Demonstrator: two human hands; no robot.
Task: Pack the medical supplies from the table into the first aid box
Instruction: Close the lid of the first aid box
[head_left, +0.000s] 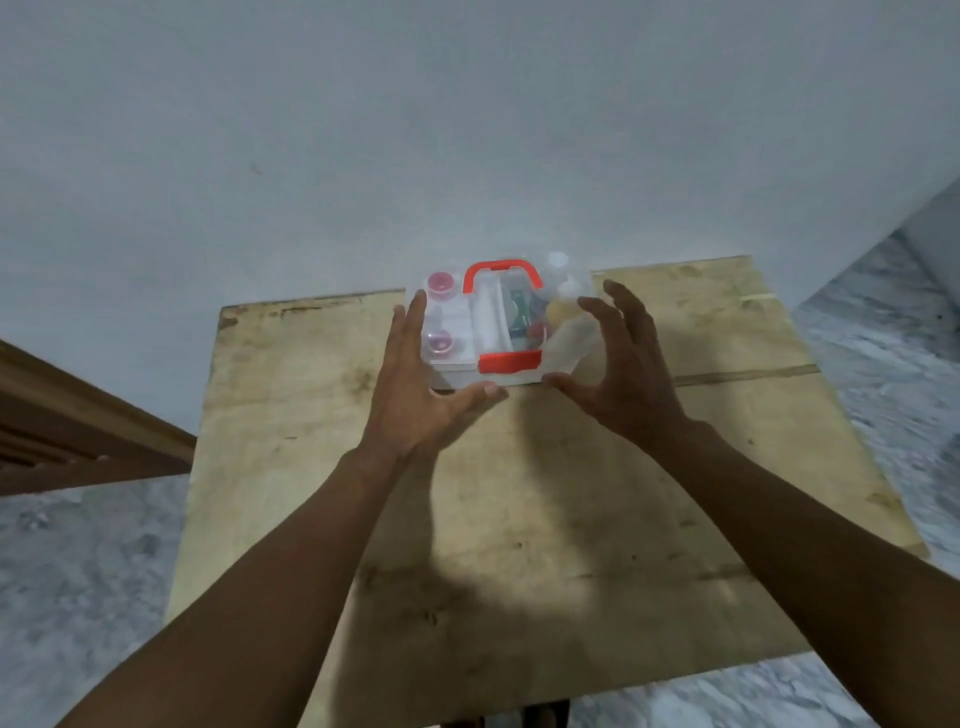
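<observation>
Both hands were open, fingers spread, nothing pinched. Left hand (421, 384) lay flat along the left end of the box (498, 332), thumb tucked against its near edge. Right hand (618, 364) was cupped at the box's right end, thumb near the front corner; whether the fingers actually touched the plastic, I could not tell.

Box sat on the table (519, 519) near its far edge, lid down, orange handle (501, 273) on top and orange latch (510, 362) facing the person. Supplies showed through the clear lid; none lay loose on the wood around the box.

Box's long axis ran left to right, straight between the two hands, dead ahead of them. Left hand looked the closer of the two. Packing seemed finished; the latch, nearest the thumbs, likely wants pressing.
</observation>
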